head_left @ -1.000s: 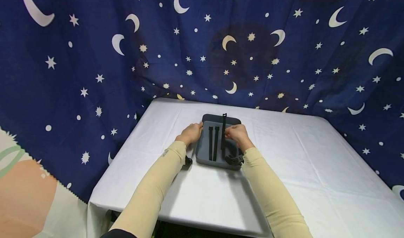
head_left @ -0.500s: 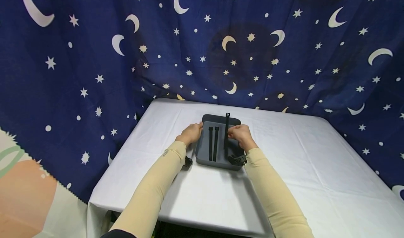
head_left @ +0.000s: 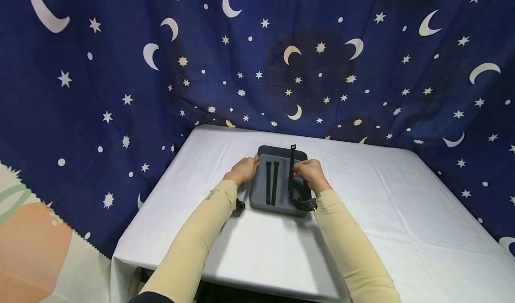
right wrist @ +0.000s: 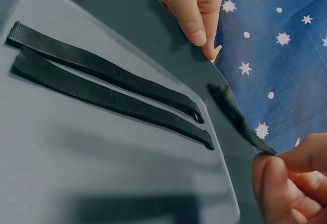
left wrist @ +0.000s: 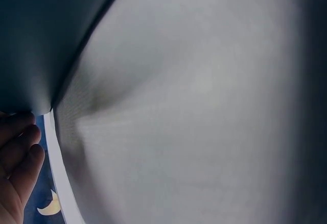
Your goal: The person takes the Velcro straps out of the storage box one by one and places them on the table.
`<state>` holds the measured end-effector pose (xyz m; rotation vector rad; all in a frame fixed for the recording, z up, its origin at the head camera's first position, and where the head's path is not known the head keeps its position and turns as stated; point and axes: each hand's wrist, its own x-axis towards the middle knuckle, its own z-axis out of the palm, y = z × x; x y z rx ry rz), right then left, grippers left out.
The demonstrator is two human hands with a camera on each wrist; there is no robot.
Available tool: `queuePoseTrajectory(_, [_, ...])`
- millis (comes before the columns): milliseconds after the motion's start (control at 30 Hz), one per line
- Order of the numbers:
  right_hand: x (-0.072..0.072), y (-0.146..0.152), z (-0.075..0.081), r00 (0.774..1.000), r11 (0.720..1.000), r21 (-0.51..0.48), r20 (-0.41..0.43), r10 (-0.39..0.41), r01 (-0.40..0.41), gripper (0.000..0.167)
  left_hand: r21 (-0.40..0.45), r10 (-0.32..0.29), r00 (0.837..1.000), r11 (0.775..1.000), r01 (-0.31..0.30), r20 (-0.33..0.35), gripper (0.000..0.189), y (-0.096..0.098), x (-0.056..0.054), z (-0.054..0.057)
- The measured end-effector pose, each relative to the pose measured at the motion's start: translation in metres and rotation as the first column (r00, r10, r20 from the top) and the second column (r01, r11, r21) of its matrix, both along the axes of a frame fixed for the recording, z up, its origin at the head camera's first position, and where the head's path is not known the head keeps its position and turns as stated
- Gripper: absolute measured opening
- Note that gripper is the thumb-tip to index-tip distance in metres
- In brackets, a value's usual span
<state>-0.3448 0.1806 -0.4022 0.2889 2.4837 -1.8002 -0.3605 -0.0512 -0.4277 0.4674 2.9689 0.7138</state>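
Observation:
A grey rectangular tray [head_left: 277, 209] rests on the white-covered table. My left hand [head_left: 243, 170] pinches its far-left rim; in the right wrist view the thumb [right wrist: 196, 32] lies over the wall's edge. Two black hook-and-loop cable straps lie side by side on the tray floor, a left strap [head_left: 268, 182] and a right strap [head_left: 275, 183]. To their right, my right hand [head_left: 310, 174] pinches a third black strap [head_left: 291, 166] between thumb and fingers. That strap is raised above the tray, its slotted end pointing away from me.
White cloth [head_left: 382, 204] covers the table on every side of the tray. A dark blue curtain [head_left: 257, 70] with moons and stars hangs behind it. A black wrist strap [head_left: 305, 204] on the right arm overhangs the tray's near-right corner.
My right hand has shifted slightly to the right, carrying the pinched strap away from the two lying ones. My left hand and the tray have stayed in place.

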Motion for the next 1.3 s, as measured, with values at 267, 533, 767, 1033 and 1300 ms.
queuePoseTrajectory(267, [-0.002, 0.005, -0.001, 1.0, 1.0, -0.015, -0.018, -0.002, 0.001, 0.018, 0.006, 0.007, 1.0, 1.0, -0.006, -0.003, 0.049, 0.0, -0.001, 0.0])
queuePoseTrajectory(533, [0.0, 0.007, 0.001, 1.0, 1.0, -0.002, -0.003, -0.003, 0.003, 0.019, 0.015, 0.009, 1.0, 1.0, -0.009, 0.007, 0.048, 0.0, -0.002, -0.001])
queuePoseTrajectory(767, [0.002, 0.01, 0.003, 1.0, 1.0, -0.006, -0.012, 0.01, -0.011, 0.024, 0.02, 0.003, 1.0, 1.0, -0.003, 0.001, 0.048, 0.0, -0.002, -0.001])
queuePoseTrajectory(1033, [0.005, 0.016, 0.004, 1.0, 1.0, 0.018, 0.011, 0.013, -0.013, 0.03, 0.027, -0.004, 1.0, 1.0, 0.004, -0.003, 0.047, 0.001, -0.002, 0.0])
queuePoseTrajectory(1300, [0.003, 0.021, 0.003, 1.0, 0.999, -0.035, 0.015, 0.009, -0.008, 0.028, 0.035, -0.003, 1.0, 0.999, 0.003, 0.001, 0.047, -0.001, -0.004, -0.003])
